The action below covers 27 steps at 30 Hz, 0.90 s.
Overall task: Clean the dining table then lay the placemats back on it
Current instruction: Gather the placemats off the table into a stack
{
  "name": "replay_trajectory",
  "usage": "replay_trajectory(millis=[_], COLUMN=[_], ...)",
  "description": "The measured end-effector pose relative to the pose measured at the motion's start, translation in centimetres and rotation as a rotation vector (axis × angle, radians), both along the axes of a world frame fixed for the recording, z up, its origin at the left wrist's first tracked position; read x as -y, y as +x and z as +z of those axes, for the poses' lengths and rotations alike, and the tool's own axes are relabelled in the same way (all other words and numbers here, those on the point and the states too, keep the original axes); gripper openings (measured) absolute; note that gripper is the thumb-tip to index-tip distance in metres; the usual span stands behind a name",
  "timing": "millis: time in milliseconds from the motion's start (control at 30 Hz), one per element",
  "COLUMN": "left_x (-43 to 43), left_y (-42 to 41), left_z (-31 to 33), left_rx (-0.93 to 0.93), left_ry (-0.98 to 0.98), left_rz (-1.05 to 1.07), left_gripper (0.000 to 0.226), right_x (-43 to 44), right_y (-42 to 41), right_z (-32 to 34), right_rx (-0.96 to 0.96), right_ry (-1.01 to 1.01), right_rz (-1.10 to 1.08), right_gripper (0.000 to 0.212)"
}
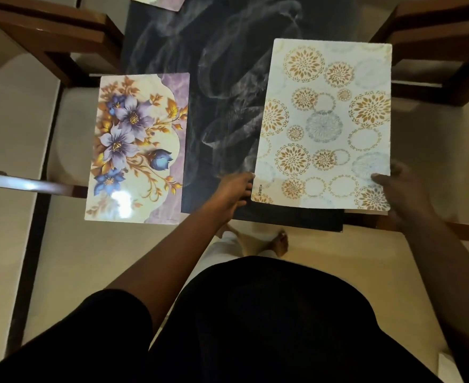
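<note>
On the tabletop (222,78), dark with a pale smoky swirl pattern, lies the ring mat (324,125): white, printed with gold and grey circles, long side running away from the person. Left hand (234,190) at the ring mat's near-left corner, fingertips against its edge; cannot tell whether they grip or only touch. Right hand (401,194), blurred, at the near-right corner, thumb (379,177) on top of the mat, fingers seemingly under it, pinching the corner. Hands well apart, one at each near corner. Left of the ring mat, across a bare strip of tabletop, a floral mat (138,147) lies flat, purple and blue flowers. Far beyond it, the edge of a third mat (156,1). Wooden chairs flank the ring mat, one far-left (56,37), one far-right (434,37). A bare foot (278,243) shows below the near edge.
</note>
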<state>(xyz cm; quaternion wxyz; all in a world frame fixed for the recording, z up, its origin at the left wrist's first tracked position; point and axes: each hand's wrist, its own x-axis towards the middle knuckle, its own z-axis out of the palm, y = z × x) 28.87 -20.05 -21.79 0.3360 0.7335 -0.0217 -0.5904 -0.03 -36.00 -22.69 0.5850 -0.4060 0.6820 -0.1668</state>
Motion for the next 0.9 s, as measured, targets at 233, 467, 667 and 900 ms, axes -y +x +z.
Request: replay_trajectory(millis=[233,467,667,900], left_x=[-0.4,-7.1,-15.4,-22.0], left_y=[3.3,13.4,21.4,27.4], left_z=[-0.7,-0.1,0.9,-0.1], left_rx=[0.021,0.307,0.460,0.490], left_ry=[-0.096,-0.117,-0.049,0.026], left_rz=[0.037,0.211,0.400,0.552], left_gripper=[0.027,0.038,0.039,0.042], right_x=[-1.5,-6.6,-11.7,-15.8], right_y=[1.3,12.9,24.9,33.2], right_z=[3.8,2.6,0.5,-1.7], right_rx=[0.251,0.324,0.238,0.163], right_ry=[0.014,0.068,0.090,0.094], right_rz=[-0.066,0.147,0.441,0.631], right_gripper=[0.045,0.042,0.048,0.043])
